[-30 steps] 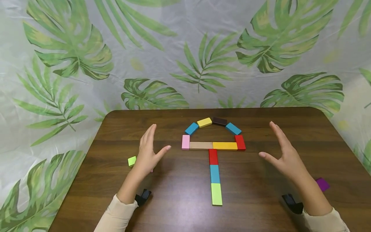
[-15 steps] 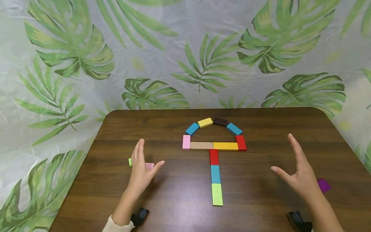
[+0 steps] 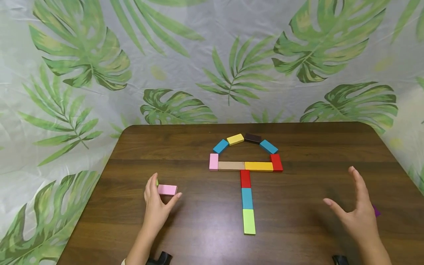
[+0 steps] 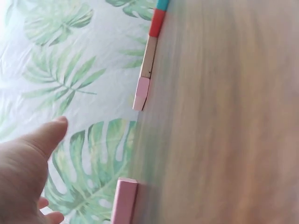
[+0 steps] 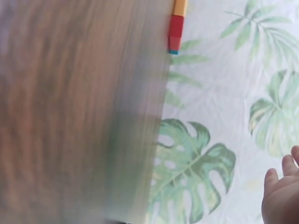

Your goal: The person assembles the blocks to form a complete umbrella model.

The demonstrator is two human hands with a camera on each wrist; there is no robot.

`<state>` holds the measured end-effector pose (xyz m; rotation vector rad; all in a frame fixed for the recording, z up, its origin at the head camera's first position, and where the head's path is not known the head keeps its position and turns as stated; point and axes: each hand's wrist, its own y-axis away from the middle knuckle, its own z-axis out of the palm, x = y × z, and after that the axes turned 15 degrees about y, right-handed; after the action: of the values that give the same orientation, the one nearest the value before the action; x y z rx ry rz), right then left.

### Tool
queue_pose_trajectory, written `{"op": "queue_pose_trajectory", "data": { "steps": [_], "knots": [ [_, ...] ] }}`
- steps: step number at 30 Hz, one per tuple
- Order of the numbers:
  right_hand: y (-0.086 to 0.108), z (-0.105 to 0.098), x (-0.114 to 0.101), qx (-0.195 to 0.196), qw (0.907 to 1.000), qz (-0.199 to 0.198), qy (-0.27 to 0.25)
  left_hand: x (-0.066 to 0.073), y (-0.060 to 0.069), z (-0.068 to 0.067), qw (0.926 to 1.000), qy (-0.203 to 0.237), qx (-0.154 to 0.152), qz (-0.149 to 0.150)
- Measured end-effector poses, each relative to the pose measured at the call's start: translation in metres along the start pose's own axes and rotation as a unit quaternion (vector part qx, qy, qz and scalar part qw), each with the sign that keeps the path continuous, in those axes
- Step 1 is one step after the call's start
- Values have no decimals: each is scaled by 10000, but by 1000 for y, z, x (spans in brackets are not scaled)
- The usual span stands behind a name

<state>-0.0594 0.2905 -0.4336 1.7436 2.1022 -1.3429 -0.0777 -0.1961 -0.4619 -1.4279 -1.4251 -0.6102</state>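
Flat coloured blocks form an umbrella-like outline on the table. Its arch has a pink block (image 3: 214, 162), two blue blocks, a yellow block (image 3: 235, 139), a dark brown block (image 3: 253, 138) and a red block (image 3: 276, 162). A tan block (image 3: 231, 166) and an orange-yellow block (image 3: 258, 166) make the crossbar; a red, a blue and a lime block (image 3: 249, 221) run down as the stem. My left hand (image 3: 156, 208) holds nothing, fingers extended, near a loose pink block (image 3: 167, 190). My right hand (image 3: 359, 217), also holding nothing with thumb spread, partly hides a purple block (image 3: 377, 211).
A lime block (image 3: 157, 182) is mostly hidden behind the left fingers. The dark wooden table (image 3: 205, 221) ends at the back against a leaf-print cloth (image 3: 185, 55). Black wrist devices show at the bottom edge.
Both hands have drawn back toward the near edge and apart, left hand leftward, right hand rightward. The loose pink block has come into view. The arranged blocks have stayed put.
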Motion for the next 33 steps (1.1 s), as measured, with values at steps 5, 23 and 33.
{"op": "queue_pose_trajectory", "data": {
  "steps": [5,23,33],
  "knots": [
    [7,-6,-1,-97,9974,688,201,-9,4,-2,9997,-131,132,-171],
    [45,-28,33,-380,9662,2357,975,-26,3,-3,9959,-513,206,-715],
    [49,-36,62,-1244,9497,2542,1343,-28,3,4,9935,-1002,205,-495]
  ]
}}
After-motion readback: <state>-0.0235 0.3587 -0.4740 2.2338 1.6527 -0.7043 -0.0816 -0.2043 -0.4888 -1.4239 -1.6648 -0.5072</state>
